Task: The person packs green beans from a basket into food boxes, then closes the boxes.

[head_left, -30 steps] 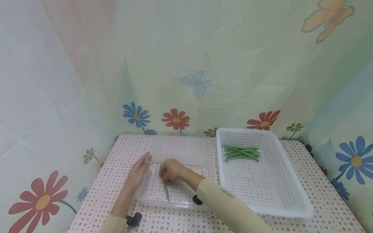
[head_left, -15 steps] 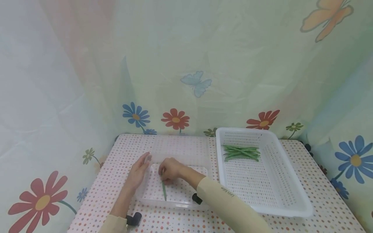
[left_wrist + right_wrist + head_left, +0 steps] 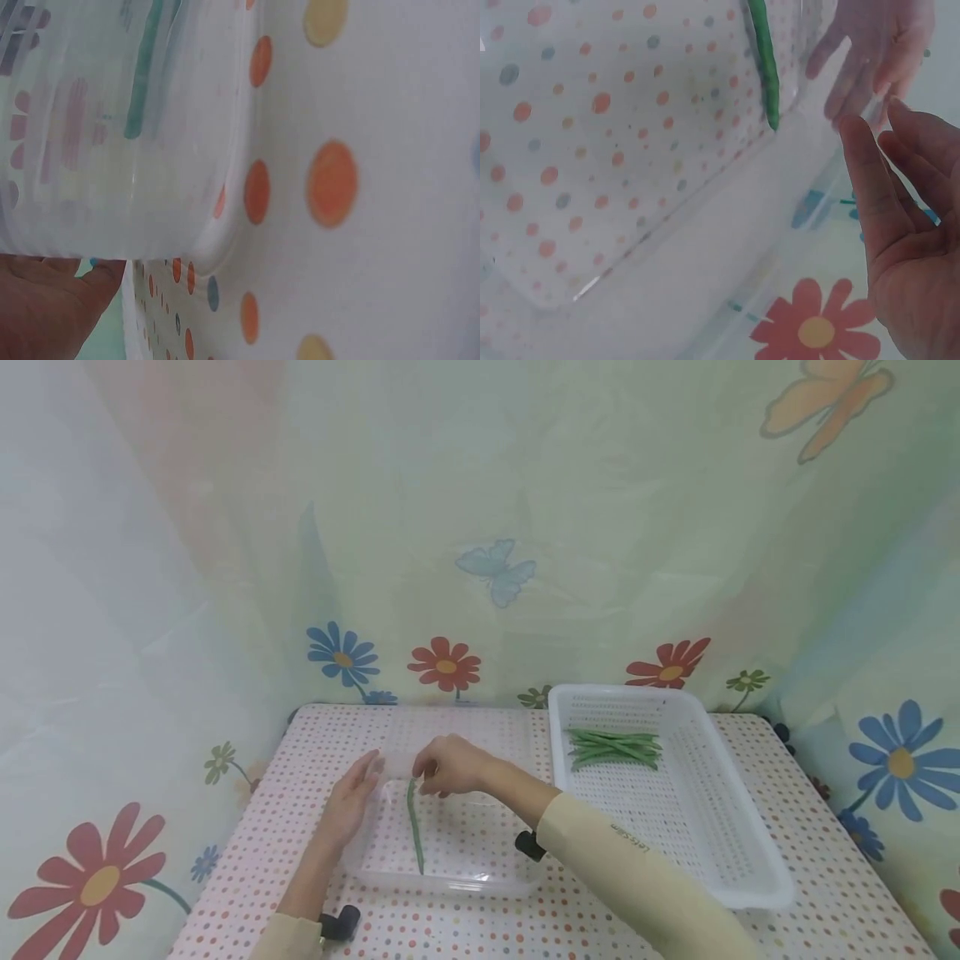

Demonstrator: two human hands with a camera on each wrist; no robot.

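Note:
One green bean [image 3: 415,828] lies lengthwise in the left part of a clear plastic container [image 3: 480,887], whose lid is folded back behind it. My right hand [image 3: 459,767] hovers over the container's far side, just past the bean's far end. In the right wrist view, the fingers of that right hand [image 3: 911,217] are loosely bent, apart from the bean [image 3: 765,67], and hold nothing. My left hand [image 3: 348,800] lies against the container's left side with its fingers extended. The left wrist view shows only part of the left hand [image 3: 52,307] beside the translucent wall.
To the right stands a white perforated basket [image 3: 750,810] with a small pile of green beans [image 3: 615,749] near its far left. A dotted cloth covers the table [image 3: 255,868]. A flowered curtain [image 3: 495,485] hangs behind and at both sides.
My right hand has let go of the green bean and moved up and away towards the container's far edge. The bean now lies fully visible. My left hand has stayed in place.

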